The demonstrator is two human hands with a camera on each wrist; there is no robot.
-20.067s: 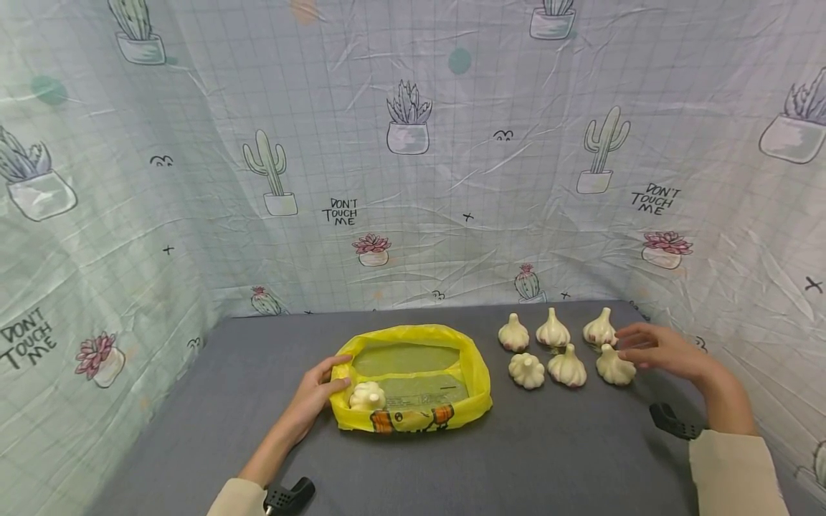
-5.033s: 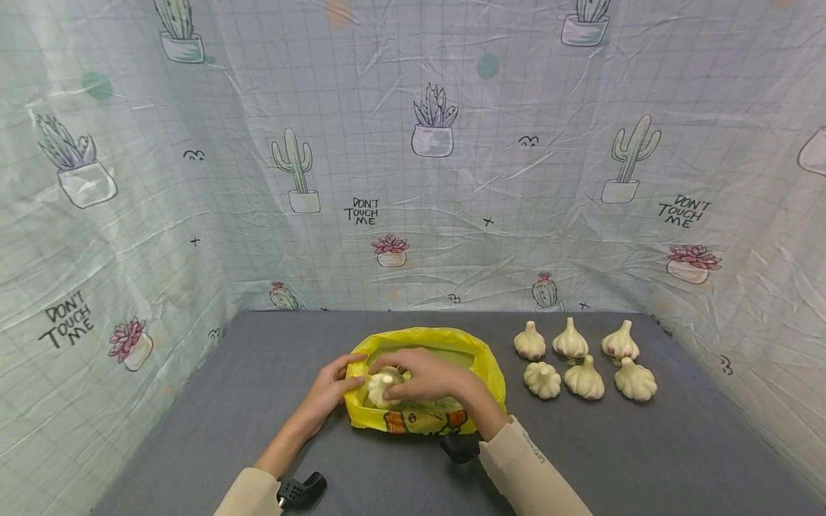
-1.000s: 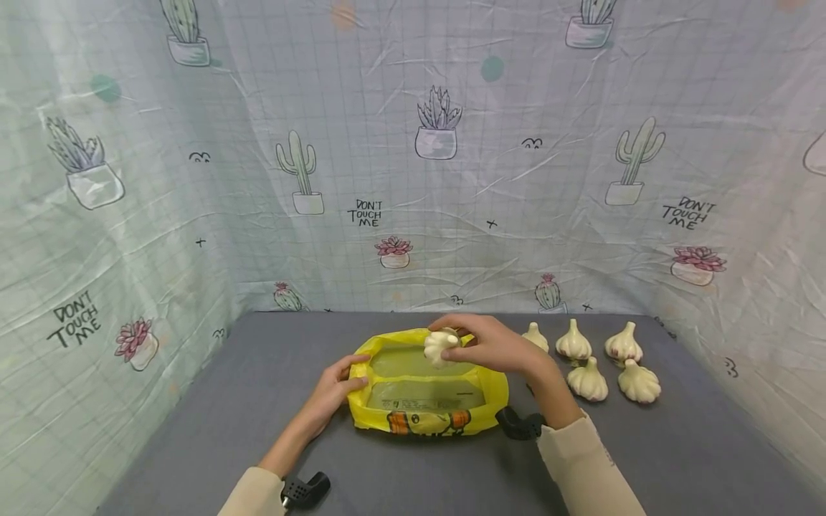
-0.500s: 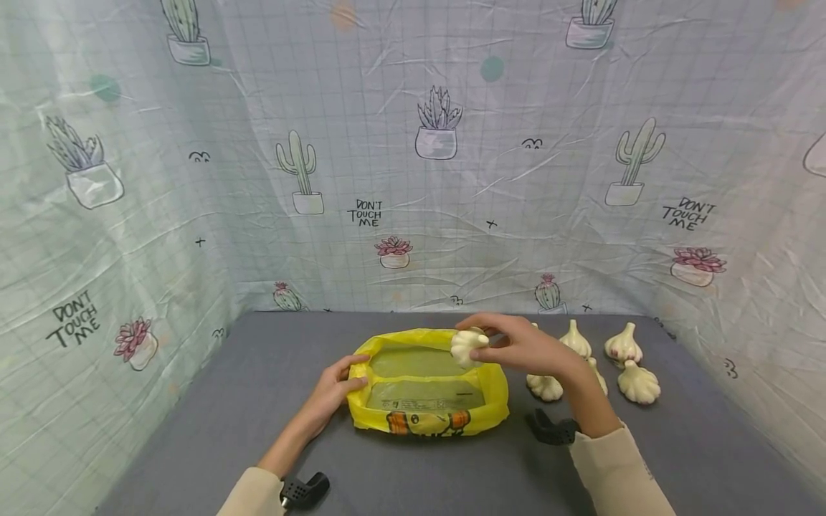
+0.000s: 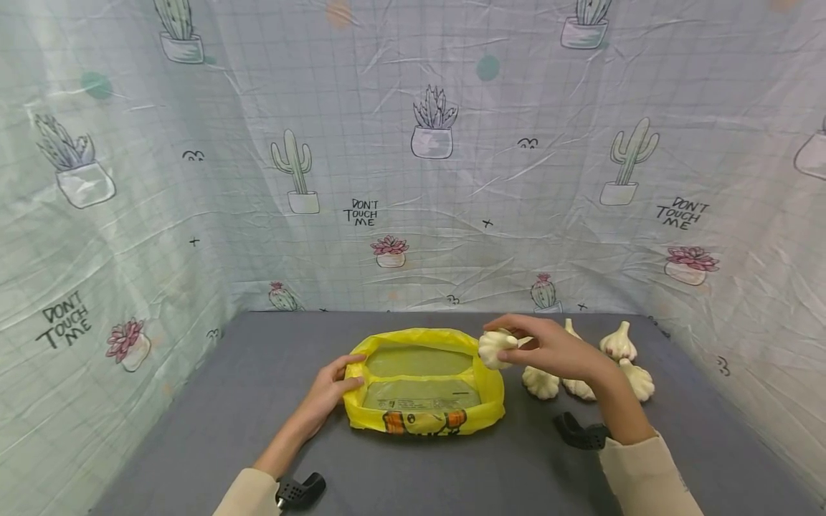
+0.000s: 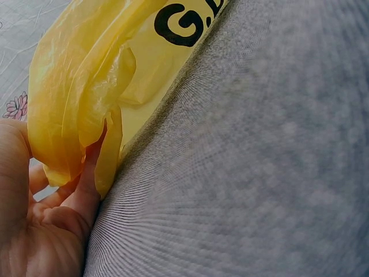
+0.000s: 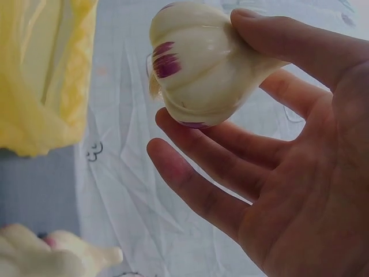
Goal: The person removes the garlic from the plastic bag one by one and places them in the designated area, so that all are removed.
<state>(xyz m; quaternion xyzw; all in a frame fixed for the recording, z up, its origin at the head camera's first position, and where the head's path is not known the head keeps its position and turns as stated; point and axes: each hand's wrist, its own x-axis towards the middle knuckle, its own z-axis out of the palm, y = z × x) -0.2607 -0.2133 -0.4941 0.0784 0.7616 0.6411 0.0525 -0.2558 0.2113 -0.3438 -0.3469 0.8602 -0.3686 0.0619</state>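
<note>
The yellow plastic bag (image 5: pixel 492 401) stands on the table with its mouth spread and its rim rolled down. At its left side my left hand (image 5: pixel 319 396) pinches the rim between thumb and fingers; the left wrist view shows the plastic (image 6: pixel 55 109) folded in that grip. My right hand (image 5: pixel 564 352) holds a garlic bulb (image 5: pixel 492 348) in the air at the bag's right rim. In the right wrist view, thumb and fingers hold this white bulb (image 7: pixel 199 69) with purple streaks, while another finger stays off it.
More garlic bulbs sit right of the bag, among them a front one (image 5: pixel 540 383), a rear one (image 5: pixel 618 342) and a right one (image 5: pixel 637 380); my right hand and forearm partly cover the group. A printed cloth (image 5: pixel 452 215) hangs behind the grey table (image 5: pixel 258 373).
Earlier a garlic bulb lay in the bag's left front corner. My right hand took hold of it, lifted it out and carried it right to the bag's right rim. My left hand stayed put.
</note>
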